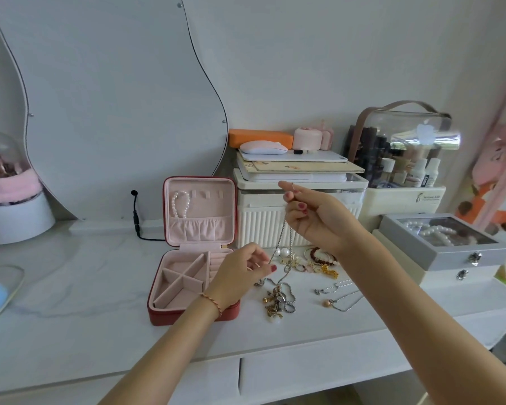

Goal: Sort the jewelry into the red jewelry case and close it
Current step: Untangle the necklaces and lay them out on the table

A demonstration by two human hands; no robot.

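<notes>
The red jewelry case (158, 312) lies open on the white dressing table, its pink lid upright with a pearl bracelet (181, 203) hanging inside. My right hand (313, 217) is raised and pinches the top of a silver chain necklace (281, 244). My left hand (241, 273), over the case's right edge, pinches the same chain lower down. The chain's lower end with its charm cluster (276, 301) rests on the table. More jewelry lies to the right: two pearl earrings (281, 252), a red bead bracelet (319, 255), gold pieces (329, 271) and thin silver necklaces (338, 293).
A ribbed white storage box (257, 229) stands right behind the jewelry, stacked with trays. A grey glass-lidded box (438, 252) of pearls sits at the right, a clear cosmetics organiser (403, 147) behind it. A wavy mirror (114, 97), a black cable (136, 217) and a glass dome (6, 176) stand at the left.
</notes>
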